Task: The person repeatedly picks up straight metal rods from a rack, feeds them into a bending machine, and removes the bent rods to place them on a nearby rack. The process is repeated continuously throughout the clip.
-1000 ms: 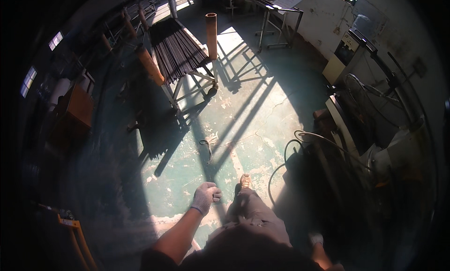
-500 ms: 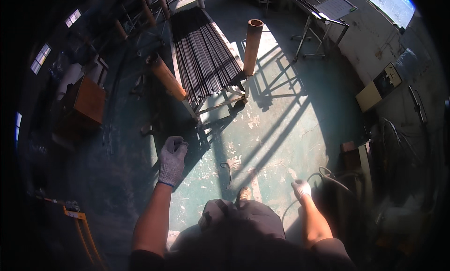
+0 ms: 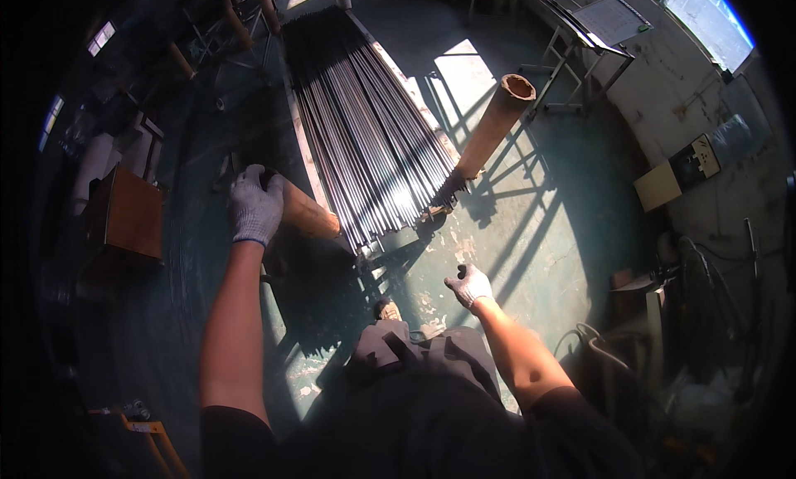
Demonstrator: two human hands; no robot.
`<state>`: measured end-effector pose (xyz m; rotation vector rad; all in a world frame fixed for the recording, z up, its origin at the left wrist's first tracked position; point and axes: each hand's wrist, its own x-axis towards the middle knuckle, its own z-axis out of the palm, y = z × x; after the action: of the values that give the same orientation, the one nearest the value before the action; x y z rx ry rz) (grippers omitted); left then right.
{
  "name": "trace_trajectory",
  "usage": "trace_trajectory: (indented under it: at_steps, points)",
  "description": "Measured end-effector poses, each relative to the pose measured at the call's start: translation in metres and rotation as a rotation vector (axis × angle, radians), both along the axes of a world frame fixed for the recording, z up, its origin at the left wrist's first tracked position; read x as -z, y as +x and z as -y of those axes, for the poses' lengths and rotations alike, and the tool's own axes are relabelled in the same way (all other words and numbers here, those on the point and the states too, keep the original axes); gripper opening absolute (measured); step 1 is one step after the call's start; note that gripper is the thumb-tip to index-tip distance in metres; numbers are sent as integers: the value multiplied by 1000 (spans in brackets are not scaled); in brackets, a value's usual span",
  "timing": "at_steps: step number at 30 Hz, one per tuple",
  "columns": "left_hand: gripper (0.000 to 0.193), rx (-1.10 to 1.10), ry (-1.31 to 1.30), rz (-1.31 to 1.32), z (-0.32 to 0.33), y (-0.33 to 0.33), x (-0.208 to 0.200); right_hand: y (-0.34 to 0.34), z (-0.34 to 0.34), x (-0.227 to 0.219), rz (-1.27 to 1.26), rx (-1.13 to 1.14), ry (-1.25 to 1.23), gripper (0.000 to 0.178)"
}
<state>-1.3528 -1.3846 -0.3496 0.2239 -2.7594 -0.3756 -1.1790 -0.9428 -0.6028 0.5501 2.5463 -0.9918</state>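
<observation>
My left hand point(image 3: 257, 205), in a knitted white glove with a blue hem, is at the upper end of a rust-brown tube post point(image 3: 308, 212), its fingers loosely bent and apart. It overlaps the post's mouth; whether it touches cannot be told. The post leans at the near left corner of a rack holding a long bundle of thin dark rods point(image 3: 365, 131). My right hand point(image 3: 469, 285), also gloved, hangs over the floor short of the rack, thumb and fingers curved with a gap between them and nothing inside. A second brown tube post point(image 3: 491, 135) rises at the rack's near right corner.
A brown box point(image 3: 133, 209) stands at left. Along the right wall are a white board on a metal stand point(image 3: 612, 19), a beige box with a dark panel point(image 3: 676, 174) and looped hose point(image 3: 601, 346). My shoe point(image 3: 387, 310) is on the green floor, near the rack.
The rack now appears nearer and larger. My left hand has moved forward and left to the post's top. My right hand has come up and inward from beside my leg.
</observation>
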Motion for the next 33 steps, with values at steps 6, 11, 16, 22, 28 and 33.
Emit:
trace_trajectory:
  at_steps: [6,11,16,22,28,33]
  points:
    - [40,144,-124,-156,-13,-81,20,-129,81,14,-14,-47,71,99]
    - [41,156,-131,-243,-6,-93,32,-255,116,81,-38,-1,168,126]
    - [50,183,-195,-166,5,-102,33,-342,147,114,-19,-25,372,137]
    - [54,156,-210,-163,-2,-110,36,-364,205,118,245,-30,495,96]
    - [55,128,-250,-114,-2,-110,34,-360,160,136,83,-143,312,61]
    - [54,132,-306,-86,-4,-110,31,-373,140,152,170,-206,223,43]
